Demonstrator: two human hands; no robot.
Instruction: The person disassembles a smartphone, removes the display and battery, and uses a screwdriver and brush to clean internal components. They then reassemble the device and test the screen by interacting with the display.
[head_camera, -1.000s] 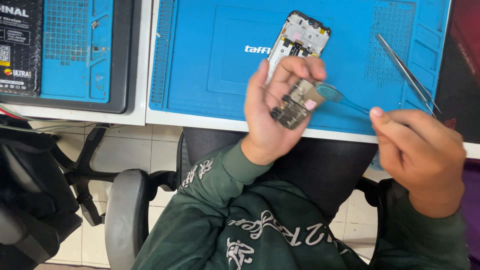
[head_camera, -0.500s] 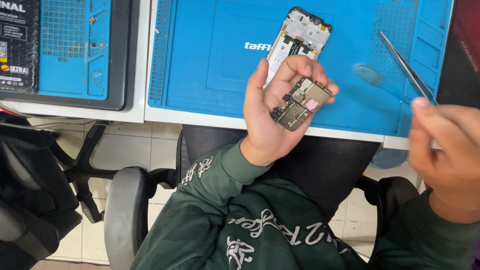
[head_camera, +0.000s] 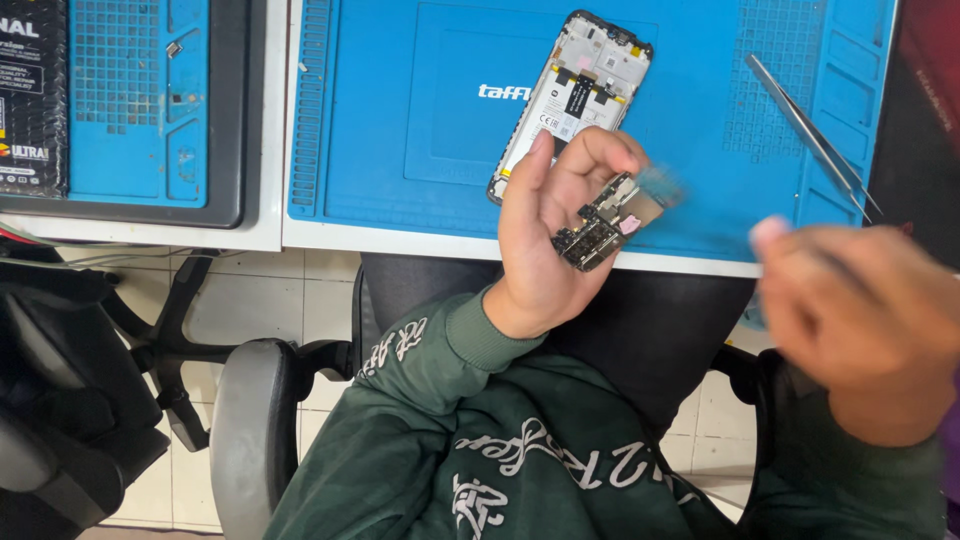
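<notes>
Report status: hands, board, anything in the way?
Left hand grips small circuit board above blue mat. Right hand blurred, apart from board. Opened phone and tweezers on mat.

I note a white table (head_camera: 200, 235) carrying two blue mats (head_camera: 400, 150). Below lies a pale tiled floor (head_camera: 270, 310). A black office chair (head_camera: 60, 400) stands at left. Lighting is even.

A small dark circuit board (head_camera: 603, 222) with metal shields and a pink spot lies tilted across the fingers of the raised left hand (head_camera: 550, 235), pinched at its edge, well left of the blurred right hand (head_camera: 860, 310) and just below the opened phone (head_camera: 572, 95).
</notes>
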